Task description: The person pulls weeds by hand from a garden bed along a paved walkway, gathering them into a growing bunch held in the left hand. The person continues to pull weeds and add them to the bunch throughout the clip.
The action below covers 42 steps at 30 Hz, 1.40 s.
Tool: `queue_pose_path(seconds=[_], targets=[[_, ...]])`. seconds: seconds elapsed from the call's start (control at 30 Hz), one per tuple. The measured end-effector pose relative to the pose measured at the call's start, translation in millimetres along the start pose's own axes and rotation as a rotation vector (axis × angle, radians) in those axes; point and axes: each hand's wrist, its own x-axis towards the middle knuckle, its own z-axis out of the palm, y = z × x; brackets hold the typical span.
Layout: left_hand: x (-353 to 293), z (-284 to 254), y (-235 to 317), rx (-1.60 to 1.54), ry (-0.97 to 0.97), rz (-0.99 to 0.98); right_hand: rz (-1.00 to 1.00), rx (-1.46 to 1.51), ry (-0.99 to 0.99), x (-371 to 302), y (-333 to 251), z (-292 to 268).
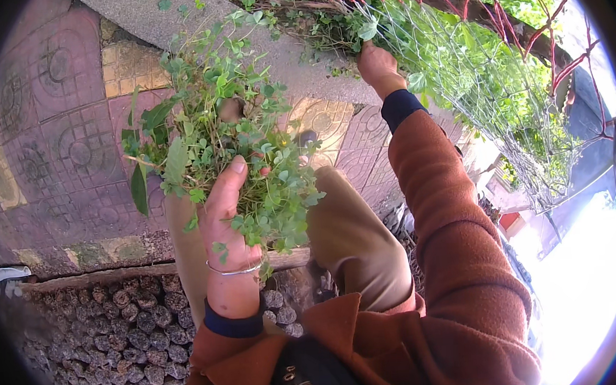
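Note:
My left hand (227,211) is closed round a large bunch of green weeds (231,144) with small clover-like leaves and a few bigger, longer leaves on its left side. The thumb lies over the stems, and most of the fingers are hidden in the leaves. Farther off to the right, my right hand (378,65) reaches to the edge of a planted bed, its fingers pinched together at a green leaf (368,30). What lies inside that pinch is mostly hidden. Low weeds (327,36) grow just left of it along the bed's edge.
Pale netting (485,90) with red cords (501,11) covers leafy plants right of my right hand. A grey concrete kerb (293,66) borders the bed. Patterned paving tiles (56,116) spread to the left. Stacked dark round pieces (119,331) lie below a wooden edge (101,276).

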Motion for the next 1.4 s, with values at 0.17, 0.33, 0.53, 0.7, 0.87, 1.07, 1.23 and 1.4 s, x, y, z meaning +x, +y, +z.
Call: queue_pose_path(seconds=[0.17,0.33,0.53,0.7,0.87,1.07,1.23,1.4], targets=[[1.5,3.3,4.0,-0.088,0.007,-0.122,0.007,-0.06,-0.013,10.5,14.5,0.7],[1.1,3.3,5.5,-0.063,-0.011,-0.082,-0.096,-0.099,-0.124,24.6,11.2,-1.4],[0.4,3.6,5.1,-0.084,-0.064,-0.086,0.046,0.142,-0.162,29.3,6.9,-5.9],[0.4,5.6,4.1,-0.071,-0.02,-0.077,-0.078,0.046,-0.239,29.3,9.3,-9.7],[3.8,8.3,6.0,-0.132,0.042,-0.201,-0.261,0.094,-0.13,20.8,20.5,-19.7],[3.1,8.4,4.6,-0.218,-0.054,-0.179,-0.119,0.243,-0.145,-1.4,23.3,-36.1],[4.4,5.5,1.9,-0.149,-0.077,-0.107,-0.191,0.572,0.168,-41.1,-1.6,-33.5],[13.6,-6.0,-2.7,-0.176,-0.087,-0.099,-0.23,0.913,0.32,-68.4,-87.2,-50.7]])
